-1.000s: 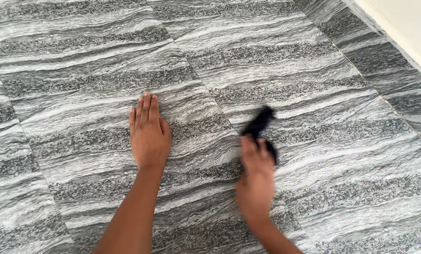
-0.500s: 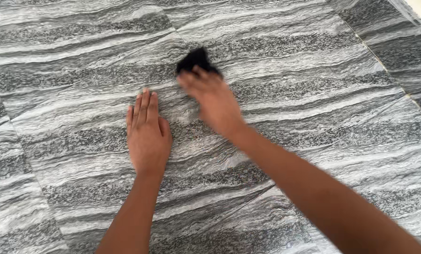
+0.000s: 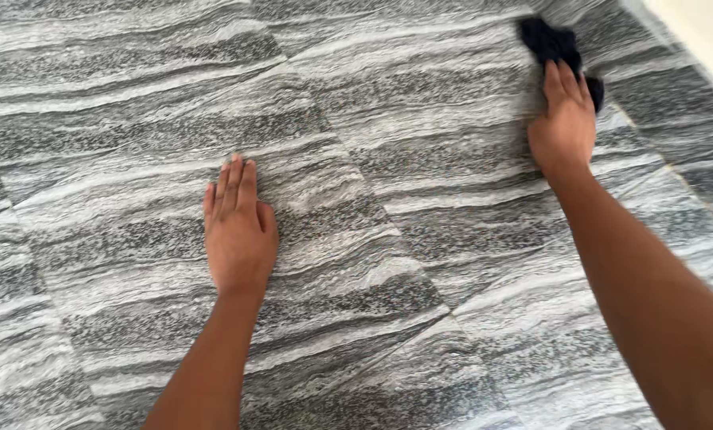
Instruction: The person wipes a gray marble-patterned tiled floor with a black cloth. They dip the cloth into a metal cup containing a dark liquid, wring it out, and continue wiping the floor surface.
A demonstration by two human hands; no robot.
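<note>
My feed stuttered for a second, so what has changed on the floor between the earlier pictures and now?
The right hand swept the dark cloth across the grey streaked floor tiles: from the middle out ahead of the left hand, then far to the right, near the pale wall edge. It kept hold of the cloth throughout. The left hand stayed flat on the tiles.

A grey-and-white streaked tile floor [image 3: 420, 239] carries a dark cloth [image 3: 554, 41] and one flat palm [image 3: 239, 231].
</note>
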